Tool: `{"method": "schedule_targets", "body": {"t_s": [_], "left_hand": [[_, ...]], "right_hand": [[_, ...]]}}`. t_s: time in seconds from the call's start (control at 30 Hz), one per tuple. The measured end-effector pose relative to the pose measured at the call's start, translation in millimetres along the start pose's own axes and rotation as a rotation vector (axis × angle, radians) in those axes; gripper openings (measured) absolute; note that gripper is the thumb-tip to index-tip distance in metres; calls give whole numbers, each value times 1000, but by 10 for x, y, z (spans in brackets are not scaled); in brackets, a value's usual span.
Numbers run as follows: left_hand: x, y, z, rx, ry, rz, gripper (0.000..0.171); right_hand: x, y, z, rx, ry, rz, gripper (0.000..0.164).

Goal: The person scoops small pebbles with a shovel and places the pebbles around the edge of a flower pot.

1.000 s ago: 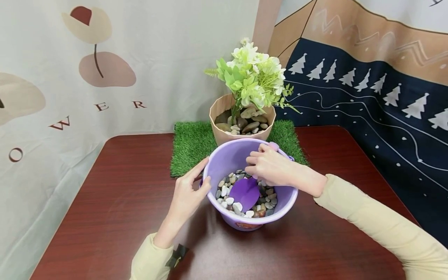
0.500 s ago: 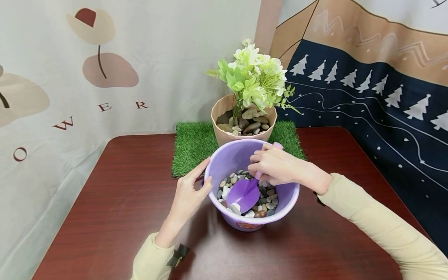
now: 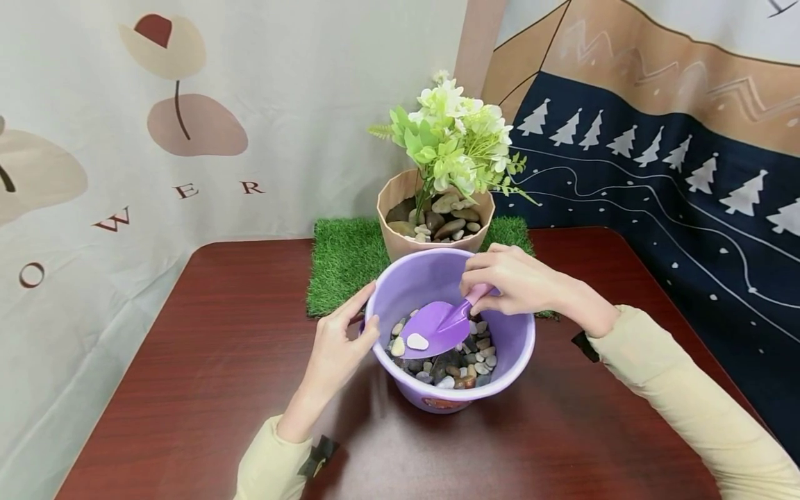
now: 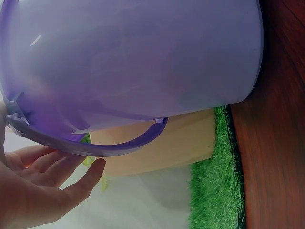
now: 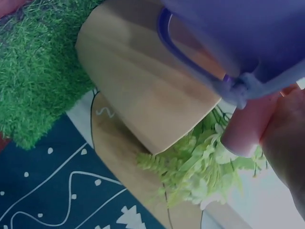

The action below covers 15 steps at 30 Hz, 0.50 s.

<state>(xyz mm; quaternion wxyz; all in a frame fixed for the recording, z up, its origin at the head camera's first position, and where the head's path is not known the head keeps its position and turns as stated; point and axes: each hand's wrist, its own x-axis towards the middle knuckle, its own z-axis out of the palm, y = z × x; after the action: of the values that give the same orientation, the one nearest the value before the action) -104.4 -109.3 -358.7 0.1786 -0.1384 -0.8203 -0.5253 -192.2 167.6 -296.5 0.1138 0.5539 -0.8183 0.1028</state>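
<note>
My right hand (image 3: 512, 281) grips the pink handle (image 5: 248, 124) of a purple trowel (image 3: 437, 328). Its broad blade is over the pebbles (image 3: 450, 368) inside a lilac bucket (image 3: 525, 347), and a white pebble (image 3: 417, 342) lies on it. A yellowish pebble (image 3: 398, 346) shows at the blade's tip. On the bucket's left side, my left hand (image 3: 334, 347) rests its thumb and fingers on the rim, fingers fairly straight. In the left wrist view, those fingers (image 4: 62, 167) are beside the bucket's folded-down handle (image 4: 95, 149).
Behind the bucket stands a beige pot (image 3: 412, 246) with stones and white-green artificial flowers (image 3: 453, 132), on a grass mat (image 3: 340, 264). All rest on a dark red wooden table (image 3: 237, 347). Printed cloths (image 3: 281, 104) hang behind the table and on its right.
My right hand has lifted the trowel and moved right and up, so its blade now shows above the pebbles with a white one on it. My left hand stays at the rim.
</note>
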Motion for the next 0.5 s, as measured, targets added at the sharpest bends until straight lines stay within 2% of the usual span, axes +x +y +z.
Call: {"method": "schedule_targets", "body": {"t_s": [0.23, 0.5], "left_hand": [[-2, 2, 0, 9, 5, 11, 48], [2, -1, 7, -2, -2, -3, 49]], "right_hand": [[-95, 66, -72, -8, 62, 26, 23], [-147, 150, -254, -86, 98, 59, 23]]}}
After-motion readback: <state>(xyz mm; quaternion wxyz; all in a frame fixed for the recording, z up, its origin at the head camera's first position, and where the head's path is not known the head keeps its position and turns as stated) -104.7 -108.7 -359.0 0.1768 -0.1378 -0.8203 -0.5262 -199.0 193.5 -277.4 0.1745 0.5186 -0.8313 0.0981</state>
